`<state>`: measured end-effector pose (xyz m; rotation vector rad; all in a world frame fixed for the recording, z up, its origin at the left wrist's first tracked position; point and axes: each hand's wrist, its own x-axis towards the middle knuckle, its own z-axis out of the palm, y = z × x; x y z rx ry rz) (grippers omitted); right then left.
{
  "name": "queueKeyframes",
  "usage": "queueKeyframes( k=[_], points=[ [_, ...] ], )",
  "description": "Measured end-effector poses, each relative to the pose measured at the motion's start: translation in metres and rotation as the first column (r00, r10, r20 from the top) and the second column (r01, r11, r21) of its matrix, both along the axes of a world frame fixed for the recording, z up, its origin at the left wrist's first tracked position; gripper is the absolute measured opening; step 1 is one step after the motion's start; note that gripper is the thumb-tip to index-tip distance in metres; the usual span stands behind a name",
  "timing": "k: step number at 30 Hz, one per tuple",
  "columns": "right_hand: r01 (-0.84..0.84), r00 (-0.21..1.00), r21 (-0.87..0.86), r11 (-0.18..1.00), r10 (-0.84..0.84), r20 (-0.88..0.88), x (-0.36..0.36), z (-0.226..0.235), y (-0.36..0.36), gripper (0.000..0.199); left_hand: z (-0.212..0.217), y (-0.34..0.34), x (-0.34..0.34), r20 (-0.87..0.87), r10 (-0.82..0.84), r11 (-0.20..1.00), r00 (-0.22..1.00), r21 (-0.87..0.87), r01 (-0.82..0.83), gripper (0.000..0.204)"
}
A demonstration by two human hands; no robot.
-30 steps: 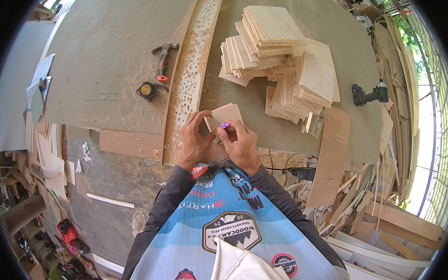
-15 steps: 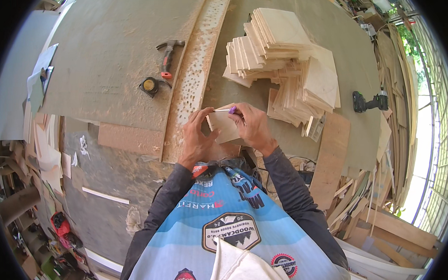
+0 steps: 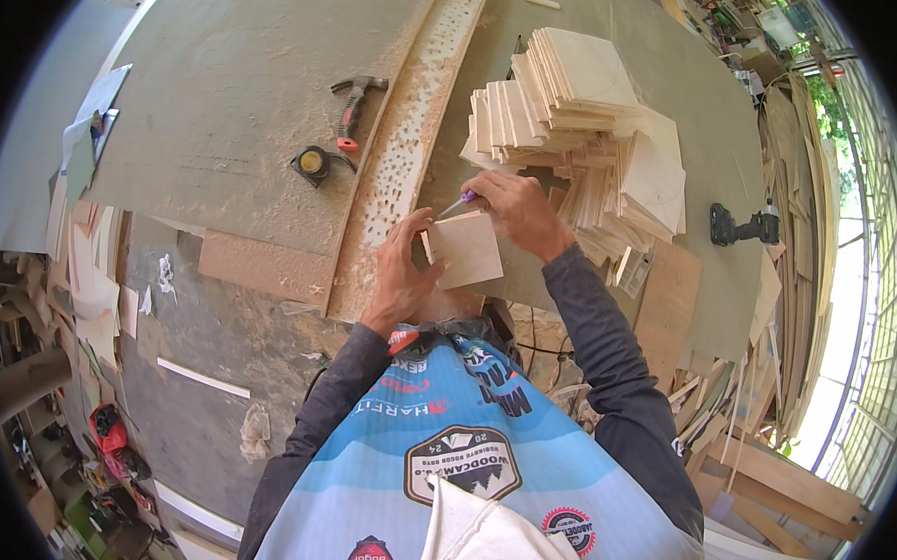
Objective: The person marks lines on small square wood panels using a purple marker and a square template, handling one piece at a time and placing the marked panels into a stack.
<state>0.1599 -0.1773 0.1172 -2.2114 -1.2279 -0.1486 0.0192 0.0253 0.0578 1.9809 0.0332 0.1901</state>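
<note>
My left hand grips the left side of a small square plywood piece, fingers at its upper corner and thumb near its lower left. A pale edge shows by the fingers; whether it is a second layer I cannot tell. My right hand is closed on a thin tool with a purple handle just above the piece's upper edge. Its slim, pale shaft points down and left toward my left fingertips. Whether the tip touches the wood is unclear. Beyond my right hand rise uneven stacks of plywood pieces.
A claw hammer and a tape measure lie left of a long perforated strip strewn with sawdust. A cordless drill rests at the right. A plywood board lies below the stacks.
My right hand has moved up and right, drawing the purple tool away from the plywood piece and tilting it. More of the piece's face now shows. My left hand keeps its hold.
</note>
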Motion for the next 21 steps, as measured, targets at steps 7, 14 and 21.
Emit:
queueKeyframes(
  k=[7,14,21],
  points=[
    [0.120,0.993,0.014,0.993,-0.119,-0.007,-0.028,0.033,-0.011,0.019,0.010,-0.004,-0.004,0.032,-0.071,0.993,0.997,0.100,0.068,0.114],
    [0.585,0.811,0.393,0.710,-0.528,-0.253,-0.112,0.024,-0.060,0.023,0.017,-0.003,0.000,-0.021,-0.128,0.980,0.992,0.152,0.130,0.124],
    [0.869,0.438,0.492,0.055,-0.546,-0.714,-0.203,-0.022,-0.068,0.023,0.122,-0.022,0.053,0.220,-0.140,0.985,0.965,0.125,0.115,0.118]
  ],
)
